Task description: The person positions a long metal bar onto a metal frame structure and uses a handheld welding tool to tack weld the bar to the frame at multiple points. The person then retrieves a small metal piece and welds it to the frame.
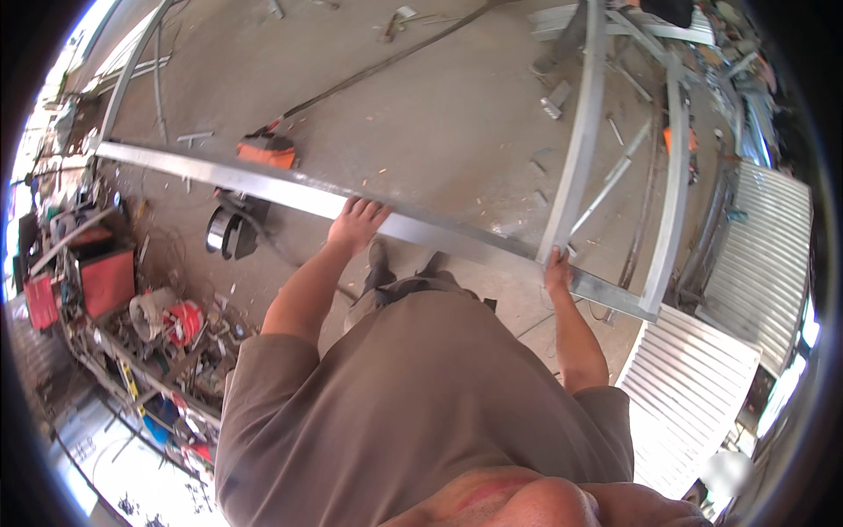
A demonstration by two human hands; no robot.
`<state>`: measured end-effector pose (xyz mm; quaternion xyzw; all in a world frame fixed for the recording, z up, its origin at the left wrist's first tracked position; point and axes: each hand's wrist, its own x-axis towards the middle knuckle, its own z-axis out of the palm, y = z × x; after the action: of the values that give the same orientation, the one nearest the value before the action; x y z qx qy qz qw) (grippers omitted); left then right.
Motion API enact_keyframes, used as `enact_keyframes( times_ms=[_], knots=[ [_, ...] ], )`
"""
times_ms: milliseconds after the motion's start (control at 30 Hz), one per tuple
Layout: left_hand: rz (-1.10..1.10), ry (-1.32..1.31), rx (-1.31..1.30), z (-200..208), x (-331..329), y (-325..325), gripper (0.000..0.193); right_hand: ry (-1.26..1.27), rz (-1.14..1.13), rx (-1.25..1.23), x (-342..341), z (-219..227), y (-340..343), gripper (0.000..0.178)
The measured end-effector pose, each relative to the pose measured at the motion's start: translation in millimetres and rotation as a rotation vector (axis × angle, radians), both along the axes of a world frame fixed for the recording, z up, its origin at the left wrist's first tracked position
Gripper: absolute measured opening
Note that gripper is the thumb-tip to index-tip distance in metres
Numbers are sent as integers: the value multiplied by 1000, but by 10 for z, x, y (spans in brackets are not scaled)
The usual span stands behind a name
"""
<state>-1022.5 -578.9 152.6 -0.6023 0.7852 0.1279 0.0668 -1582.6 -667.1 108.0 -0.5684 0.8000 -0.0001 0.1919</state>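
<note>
A long square metal tube (290, 191) crosses in front of my body, part of a welded-looking frame raised above the floor. My left hand (358, 225) grips it near the middle, its fingers bent over the far top edge. My right hand (557, 269) is closed around the same tube farther right, where an upright-running metal bar (575, 149) meets it. Another bar (676, 176) joins the tube's right end and runs away from me. The undersides of both grips are hidden.
An orange tool (266, 151) with a dark cable lies beyond the tube. A wire spool (233, 230) sits at the left, near a cluttered bench (158, 373) with red boxes. Corrugated white panels (694, 386) lean at the right. Metal offcuts (553, 101) litter the floor.
</note>
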Motion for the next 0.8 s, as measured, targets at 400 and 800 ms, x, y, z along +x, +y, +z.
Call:
enact_keyframes(
  times_ms=[400, 800],
  knots=[
    [0, -29, -7, -1, -22, -26, 57, -21, -42, 67, 81, 147, -17, 73],
    [-1, -59, 42, -31, -22, -31, 57, 14, -50, 56, 145, 236, -5, 70]
  ],
)
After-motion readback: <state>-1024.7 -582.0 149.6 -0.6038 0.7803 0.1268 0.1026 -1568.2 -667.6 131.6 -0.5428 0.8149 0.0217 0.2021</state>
